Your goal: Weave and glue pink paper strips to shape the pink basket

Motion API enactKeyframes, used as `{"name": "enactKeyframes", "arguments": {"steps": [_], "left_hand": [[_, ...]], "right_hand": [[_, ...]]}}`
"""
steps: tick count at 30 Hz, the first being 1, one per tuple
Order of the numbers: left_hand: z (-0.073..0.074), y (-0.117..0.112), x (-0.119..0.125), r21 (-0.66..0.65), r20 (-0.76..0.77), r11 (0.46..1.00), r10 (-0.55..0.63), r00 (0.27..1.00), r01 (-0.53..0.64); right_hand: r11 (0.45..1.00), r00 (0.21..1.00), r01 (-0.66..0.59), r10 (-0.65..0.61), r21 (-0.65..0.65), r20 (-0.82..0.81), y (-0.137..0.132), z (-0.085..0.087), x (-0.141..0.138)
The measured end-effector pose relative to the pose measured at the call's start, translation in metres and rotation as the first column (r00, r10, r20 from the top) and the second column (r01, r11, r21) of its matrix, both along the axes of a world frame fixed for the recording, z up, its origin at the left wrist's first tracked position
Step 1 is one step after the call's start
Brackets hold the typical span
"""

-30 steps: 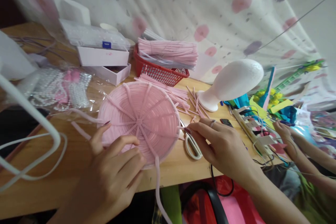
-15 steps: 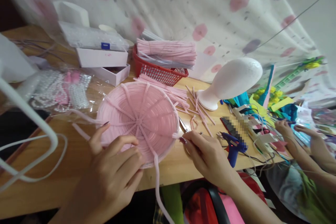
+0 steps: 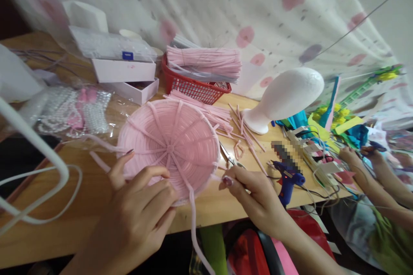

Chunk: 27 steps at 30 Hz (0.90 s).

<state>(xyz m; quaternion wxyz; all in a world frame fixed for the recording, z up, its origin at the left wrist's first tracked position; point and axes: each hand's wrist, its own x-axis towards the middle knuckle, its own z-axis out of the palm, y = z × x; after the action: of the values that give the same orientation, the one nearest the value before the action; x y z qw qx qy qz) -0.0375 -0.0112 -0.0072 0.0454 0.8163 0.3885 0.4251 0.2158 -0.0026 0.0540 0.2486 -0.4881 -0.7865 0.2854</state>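
Note:
A shallow round pink woven piece (image 3: pixel 193 137), with spokes running out from its centre, tilts over the wooden table. My left hand (image 3: pixel 142 206) grips its lower left edge, fingers spread across the inside and the thumb hidden. Beside the right rim, my right hand (image 3: pixel 254 193) is closed in a pinch on a pale pink strand (image 3: pixel 214 177) that runs to the rim. A longer loose strand (image 3: pixel 193 219) hangs from the lower rim past the table edge. Scissors (image 3: pixel 228 157) lie just beyond my right fingers, partly hidden.
Pink stems (image 3: pixel 203 109) lie behind the woven piece, before a red basket (image 3: pixel 193 88) with bundled stems. A white foam head stand (image 3: pixel 287 94), a blue glue gun (image 3: pixel 288 180) and power strips (image 3: pixel 312 154) are at right. Bagged beads (image 3: pixel 74 111) lie left. Another person's hands (image 3: pixel 351 159) work far right.
My right hand has moved slightly down and away from the rim, with the strand stretched between. More of the scissors shows. At far right, the other person now holds a dark blue tool.

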Motion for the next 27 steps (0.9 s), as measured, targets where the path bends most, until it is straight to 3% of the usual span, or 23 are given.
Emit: {"name": "enactKeyframes", "arguments": {"steps": [4,9,13,27], "left_hand": [[0.001,0.0,0.001,0.019,0.001,1.0,-0.009,1.0,0.009],[0.001,0.0,0.001,-0.008,0.038,1.0,0.031,0.999,-0.03],[0.001,0.001,-0.002,0.026,-0.015,1.0,-0.013,1.0,0.013],[0.004,-0.002,0.004,-0.02,0.049,1.0,0.022,0.999,-0.021]], "right_hand": [[0.997,0.998,0.057,-0.06,0.06,0.037,0.003,-0.002,0.001],[0.997,0.993,0.067,-0.071,0.049,0.091,0.009,-0.008,0.003],[0.998,0.994,0.062,-0.063,0.015,0.088,0.011,-0.011,0.005],[0.975,0.987,-0.009,-0.027,-0.224,-0.157,0.002,-0.022,-0.007]]}}
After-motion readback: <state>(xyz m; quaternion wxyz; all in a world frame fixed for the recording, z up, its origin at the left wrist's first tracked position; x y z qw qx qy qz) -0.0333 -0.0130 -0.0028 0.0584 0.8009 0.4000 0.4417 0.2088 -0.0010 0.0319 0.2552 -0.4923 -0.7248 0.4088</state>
